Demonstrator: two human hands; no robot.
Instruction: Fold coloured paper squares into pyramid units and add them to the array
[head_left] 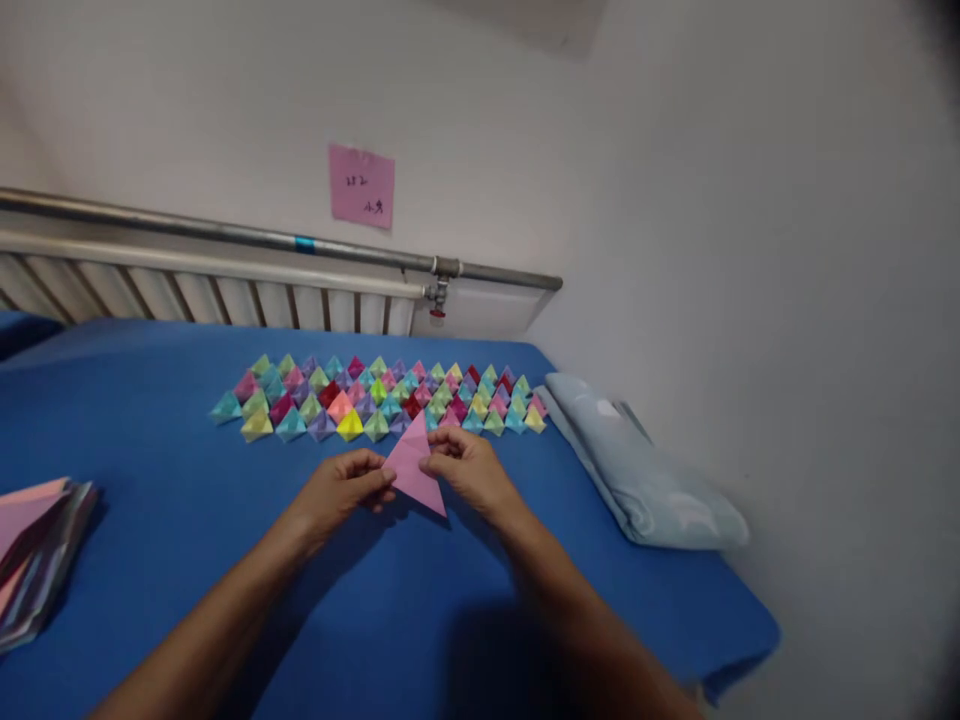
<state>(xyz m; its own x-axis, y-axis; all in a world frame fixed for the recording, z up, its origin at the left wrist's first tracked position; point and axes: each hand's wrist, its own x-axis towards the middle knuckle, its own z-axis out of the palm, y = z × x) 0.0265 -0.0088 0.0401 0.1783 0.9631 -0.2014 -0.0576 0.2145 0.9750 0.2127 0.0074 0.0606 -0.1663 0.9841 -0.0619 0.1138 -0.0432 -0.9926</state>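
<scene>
Between my hands is a pink sheet of paper (415,462) folded into a triangle, held above the blue surface. My left hand (351,482) pinches its left corner between thumb and fingers. On the other side, my right hand (466,462) grips the long right edge, thumb on the face turned to me. Just beyond, several rows of small folded paper pieces (349,424) stand in many colours, among them yellow, teal, purple, green, pink and red. The tip of the pink triangle overlaps the front row in my view.
A stack of coloured paper (45,560) lies at the left edge. On the right, a folded pale blue blanket (637,465) rests against the wall. Behind the blue-covered surface (187,480) run a radiator (240,300) and a metal pipe (225,232). A pink note (361,187) hangs above.
</scene>
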